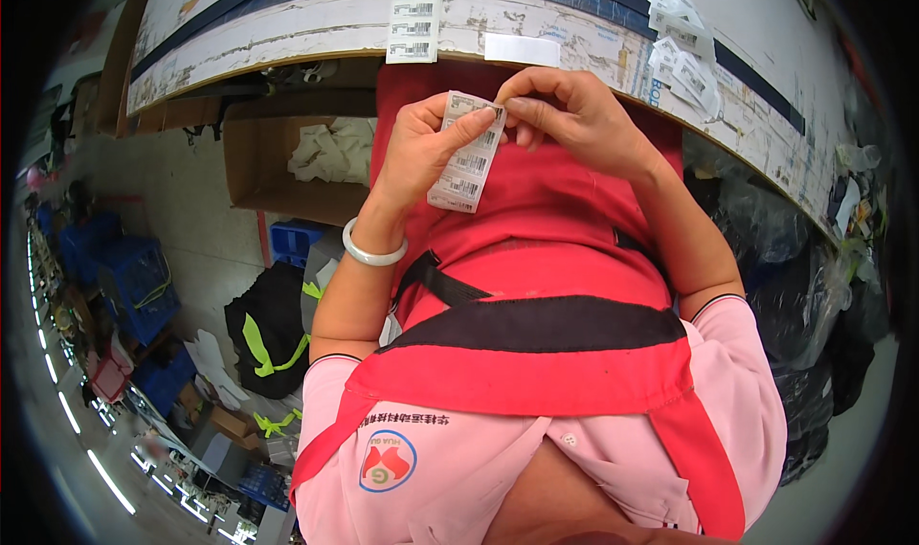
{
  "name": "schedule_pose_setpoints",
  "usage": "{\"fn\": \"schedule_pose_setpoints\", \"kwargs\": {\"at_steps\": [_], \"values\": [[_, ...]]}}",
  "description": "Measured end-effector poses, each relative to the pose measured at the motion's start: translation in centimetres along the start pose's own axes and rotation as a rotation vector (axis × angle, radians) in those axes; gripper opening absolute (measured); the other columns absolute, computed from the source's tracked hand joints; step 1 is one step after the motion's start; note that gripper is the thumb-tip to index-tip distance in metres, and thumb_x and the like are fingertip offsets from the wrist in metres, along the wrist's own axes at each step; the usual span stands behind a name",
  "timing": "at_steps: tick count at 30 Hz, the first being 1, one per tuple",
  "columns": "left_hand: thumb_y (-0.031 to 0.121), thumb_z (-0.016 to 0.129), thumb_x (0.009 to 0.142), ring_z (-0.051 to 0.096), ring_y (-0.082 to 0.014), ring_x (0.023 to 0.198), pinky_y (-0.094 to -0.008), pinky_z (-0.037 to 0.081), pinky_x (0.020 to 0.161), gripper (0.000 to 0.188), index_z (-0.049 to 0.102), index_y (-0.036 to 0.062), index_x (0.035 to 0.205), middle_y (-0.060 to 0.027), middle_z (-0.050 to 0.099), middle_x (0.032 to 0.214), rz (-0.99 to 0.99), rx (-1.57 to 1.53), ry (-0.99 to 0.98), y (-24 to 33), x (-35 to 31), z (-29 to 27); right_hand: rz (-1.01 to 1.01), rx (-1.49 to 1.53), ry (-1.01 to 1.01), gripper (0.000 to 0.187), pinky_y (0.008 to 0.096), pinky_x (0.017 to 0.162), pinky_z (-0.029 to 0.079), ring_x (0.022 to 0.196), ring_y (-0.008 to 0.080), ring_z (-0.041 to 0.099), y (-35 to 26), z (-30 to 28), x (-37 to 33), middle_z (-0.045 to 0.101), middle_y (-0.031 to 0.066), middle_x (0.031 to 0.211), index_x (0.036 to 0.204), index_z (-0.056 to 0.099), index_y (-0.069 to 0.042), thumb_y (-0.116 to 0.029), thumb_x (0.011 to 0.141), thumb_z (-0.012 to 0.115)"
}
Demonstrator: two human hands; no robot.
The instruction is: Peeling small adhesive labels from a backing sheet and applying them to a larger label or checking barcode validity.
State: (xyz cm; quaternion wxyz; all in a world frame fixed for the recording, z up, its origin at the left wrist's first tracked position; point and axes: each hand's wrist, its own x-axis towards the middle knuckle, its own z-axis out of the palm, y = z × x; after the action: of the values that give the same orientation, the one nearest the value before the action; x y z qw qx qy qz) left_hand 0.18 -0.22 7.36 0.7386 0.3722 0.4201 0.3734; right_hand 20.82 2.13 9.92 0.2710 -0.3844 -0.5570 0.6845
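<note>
Over my red apron, my left hand [429, 145] grips a strip of white barcode labels [466, 167], its thumb pressed on the front near the top corner. The strip hangs down toward my lap. My right hand [577, 114] pinches at that same top corner with thumb and forefinger, touching the strip's edge; whether a single label has come loose there is too small to tell. Just beyond my hands, another strip of barcode labels [414, 19] lies across the table's near edge, and a blank white slip [522, 49] rests to its right.
The worn white table [287, 30] with dark tape bands spans the far side. Crumpled label strips [685, 52] lie on its right part. Beneath it on the left stands a cardboard box [263, 167] with crumpled paper. Plastic bags [766, 220] crowd the right; blue crates [134, 277] stand far left.
</note>
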Motion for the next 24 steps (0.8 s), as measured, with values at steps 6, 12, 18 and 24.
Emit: {"fn": "schedule_pose_setpoints", "kwargs": {"at_steps": [6,12,18,24], "values": [[0.016,0.064,0.089,0.065,-0.0104,0.07,-0.0217,0.051,0.06,0.016,0.064,0.0021,0.097,-0.007,0.069,0.084,-0.08,-0.051,-0.068,-0.7,0.0,-0.8,0.102,0.064,-0.06,0.016,0.0184,0.062,0.048,0.066,0.0053,0.057,-0.4,-0.4,-0.2,0.06,0.0017,0.08,0.099,0.062,0.002,-0.011,0.094,0.055],[0.021,0.064,0.089,0.063,-0.0103,0.067,-0.0221,0.05,0.059,0.019,0.063,0.0033,0.096,-0.006,0.067,0.08,-0.1,-0.109,-0.105,-1.1,0.0,-1.1,0.092,0.153,-0.082,0.016,0.0178,0.059,0.047,0.065,0.0045,0.057,-0.1,-0.1,0.0,0.06,0.0016,0.08,0.097,0.062,0.002,-0.013,0.094,0.056],[0.021,0.064,0.089,0.063,-0.0101,0.071,-0.0219,0.05,0.062,0.02,0.063,0.0034,0.098,-0.0056,0.067,0.084,-0.102,-0.163,-0.149,-1.3,0.2,-1.2,0.059,0.155,-0.089,0.018,0.017,0.061,0.046,0.065,0.0038,0.055,0.1,0.3,0.1,0.059,0.0003,0.08,0.101,0.059,0.002,-0.014,0.095,0.054],[0.011,0.068,0.085,0.061,-0.008,0.078,-0.0223,0.05,0.067,0.015,0.064,0.003,0.097,-0.0024,0.067,0.086,0.06,-0.226,-0.044,-1.4,0.4,-0.2,0.203,0.308,-0.07,0.02,0.0197,0.062,0.048,0.066,0.0063,0.058,2.3,1.7,-0.1,0.06,0.0013,0.078,0.1,0.06,0.002,-0.017,0.094,0.056]]}}
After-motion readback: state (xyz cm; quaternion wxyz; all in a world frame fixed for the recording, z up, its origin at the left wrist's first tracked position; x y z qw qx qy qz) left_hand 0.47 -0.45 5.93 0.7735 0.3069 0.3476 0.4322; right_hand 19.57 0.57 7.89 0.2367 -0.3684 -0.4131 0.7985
